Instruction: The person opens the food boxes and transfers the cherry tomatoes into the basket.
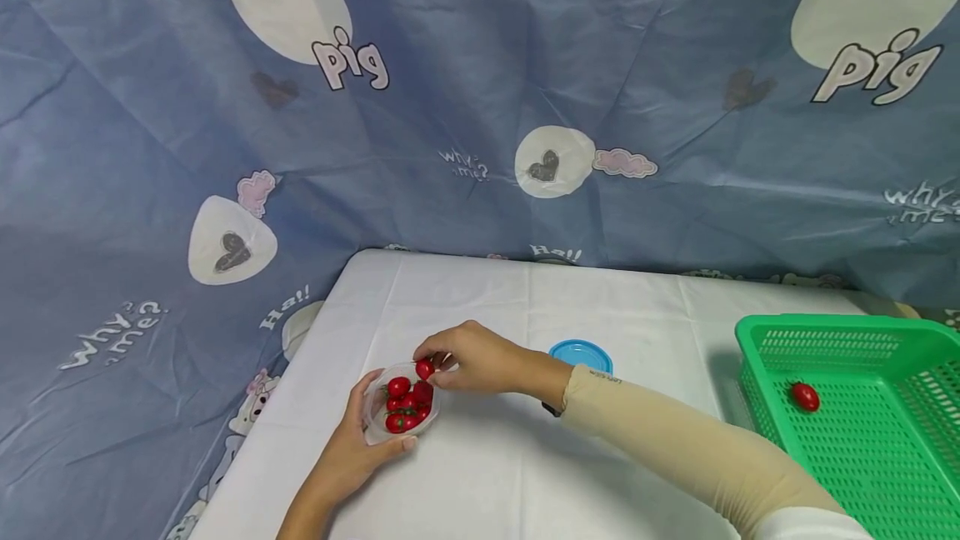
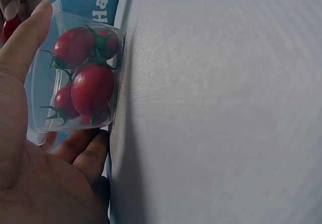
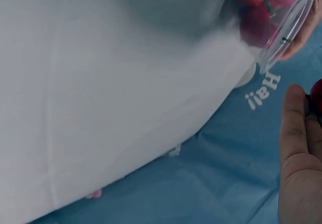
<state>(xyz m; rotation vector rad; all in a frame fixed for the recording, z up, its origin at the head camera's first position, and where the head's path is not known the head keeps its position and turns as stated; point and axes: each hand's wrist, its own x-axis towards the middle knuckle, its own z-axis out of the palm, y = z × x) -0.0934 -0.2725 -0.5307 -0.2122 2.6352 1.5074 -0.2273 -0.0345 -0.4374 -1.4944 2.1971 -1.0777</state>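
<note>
A clear plastic container [image 1: 372, 413] stands on the white table with several red cherry tomatoes [image 1: 399, 387] inside. My left hand [image 1: 351, 446] grips it from the near left side, thumb and fingers on opposite walls. In the left wrist view, green stems show on the tomatoes [image 2: 92, 89] through the clear wall. My right hand [image 1: 471, 358] pinches one cherry tomato [image 1: 424, 369] just above the container's far right rim. The right wrist view shows only part of that tomato [image 3: 316, 97] at the fingertips, cut off by the frame edge.
A round blue lid [image 1: 581, 354] lies on the table beyond my right forearm. At the right, a green plastic basket [image 1: 847, 448] holds a single cherry tomato [image 1: 806, 397]. A blue patterned cloth [image 1: 450, 90] hangs behind the white-covered table [image 1: 480, 473].
</note>
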